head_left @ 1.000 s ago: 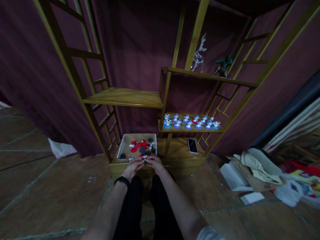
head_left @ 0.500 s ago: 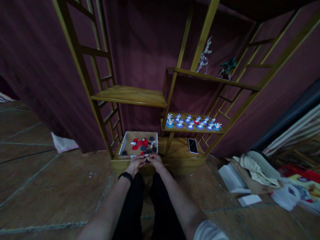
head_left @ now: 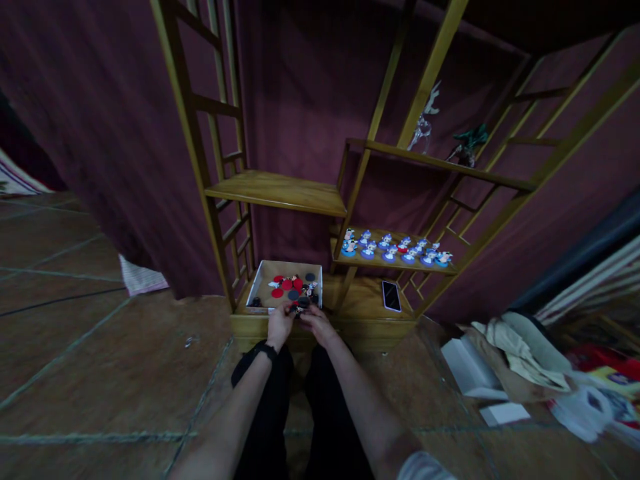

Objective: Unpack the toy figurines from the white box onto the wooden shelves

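My left hand (head_left: 281, 324) and my right hand (head_left: 318, 323) meet at the near edge of a shallow open box (head_left: 259, 283). Between their fingertips is a small dark figurine (head_left: 299, 309), mostly covered by the fingers, and both hands pinch it. Inside the box lie several red discs (head_left: 277, 293), several dark discs (head_left: 293, 295) and some small figure pieces (head_left: 309, 290). A dark round piece (head_left: 257, 302) sits at the box's near left corner.
Two rows of small blue-and-white figurines (head_left: 391, 253) stand on a low shelf to the right. Below them lies a phone (head_left: 391, 296). Higher up are a clear deer figure (head_left: 423, 127) and a green figure (head_left: 470, 143). White boxes (head_left: 470, 368) rest on the floor at right.
My view has swung slightly left, so the shelf appears further right. The figurine has turned between my fingers, and its front no longer shows clearly. Both hands remain at the box's near edge.
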The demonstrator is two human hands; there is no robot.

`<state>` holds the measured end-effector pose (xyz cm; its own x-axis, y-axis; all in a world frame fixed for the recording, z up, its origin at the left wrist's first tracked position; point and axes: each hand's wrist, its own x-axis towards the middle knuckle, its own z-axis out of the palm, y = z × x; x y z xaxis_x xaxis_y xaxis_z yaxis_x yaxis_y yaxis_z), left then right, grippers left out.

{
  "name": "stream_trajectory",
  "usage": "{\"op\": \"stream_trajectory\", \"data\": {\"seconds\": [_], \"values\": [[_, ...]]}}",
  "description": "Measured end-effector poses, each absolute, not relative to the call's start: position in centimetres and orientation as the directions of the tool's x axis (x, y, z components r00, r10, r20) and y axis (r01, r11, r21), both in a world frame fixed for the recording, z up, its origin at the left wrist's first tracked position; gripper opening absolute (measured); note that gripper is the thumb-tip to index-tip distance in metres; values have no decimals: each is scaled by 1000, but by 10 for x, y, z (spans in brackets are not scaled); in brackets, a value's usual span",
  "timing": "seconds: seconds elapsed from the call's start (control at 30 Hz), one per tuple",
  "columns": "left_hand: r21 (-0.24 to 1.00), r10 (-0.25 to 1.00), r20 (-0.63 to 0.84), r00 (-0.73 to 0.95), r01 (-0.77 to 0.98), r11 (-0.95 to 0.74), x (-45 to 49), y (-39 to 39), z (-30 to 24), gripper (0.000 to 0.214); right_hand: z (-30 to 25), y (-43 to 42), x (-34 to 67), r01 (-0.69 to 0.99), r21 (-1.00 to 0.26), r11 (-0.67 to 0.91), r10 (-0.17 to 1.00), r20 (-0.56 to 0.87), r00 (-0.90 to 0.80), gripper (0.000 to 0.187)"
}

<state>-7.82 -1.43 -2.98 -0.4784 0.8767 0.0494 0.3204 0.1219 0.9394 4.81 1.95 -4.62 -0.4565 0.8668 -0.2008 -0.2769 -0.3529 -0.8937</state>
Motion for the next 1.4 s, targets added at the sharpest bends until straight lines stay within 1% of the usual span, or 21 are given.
{"op": "stream_trajectory", "data": {"seconds": [0.03,0.1,0.13,0.2,0.3,0.4,0.53,0.6,0.83,1.0,1.1,1.3,1.37,1.4], "values": [[902,894,109,-435,420,94,-76,-17,-28,31,-45,19,49,-280,-891,-356,867,-203,-455,39],[782,922,211,-326,621,41,-71,-24,-24,35,-43,18,49,-300,-881,-366,870,-210,-446,39],[710,933,236,-273,704,26,-68,-28,-22,38,-42,18,49,-316,-872,-374,871,-214,-442,39],[585,953,236,-189,811,15,-62,-33,-17,43,-41,18,49,-352,-850,-393,872,-222,-436,36],[428,973,214,-87,904,-14,-59,-37,-9,46,-40,18,49,-406,-809,-425,869,-238,-434,32],[293,976,218,0,954,-66,-61,-39,-2,47,-38,18,49,-432,-784,-445,864,-249,-438,26],[186,962,258,91,972,-142,-67,-39,3,47,-33,17,48,-423,-788,-446,859,-244,-451,22],[170,955,279,104,973,-156,-68,-39,3,46,-31,16,47,-415,-798,-437,862,-240,-446,22],[169,936,332,119,968,-183,-70,-40,-1,46,-31,14,46,-419,-806,-417,869,-219,-444,28],[94,933,332,143,979,-183,-71,-41,-1,44,-30,14,48,-458,-778,-431,861,-203,-466,34],[74,931,337,140,982,-174,-70,-42,-1,44,-29,14,49,-441,-787,-432,862,-215,-460,33],[142,932,342,122,974,-179,-67,-42,0,44,-25,9,51,-425,-809,-406,870,-201,-449,32],[203,938,333,94,965,-169,-68,-42,1,44,-23,8,52,-436,-801,-410,865,-190,-464,32],[254,944,321,69,955,-156,-69,-42,2,44,-22,7,52,-434,-802,-411,862,-187,-471,33]]}}
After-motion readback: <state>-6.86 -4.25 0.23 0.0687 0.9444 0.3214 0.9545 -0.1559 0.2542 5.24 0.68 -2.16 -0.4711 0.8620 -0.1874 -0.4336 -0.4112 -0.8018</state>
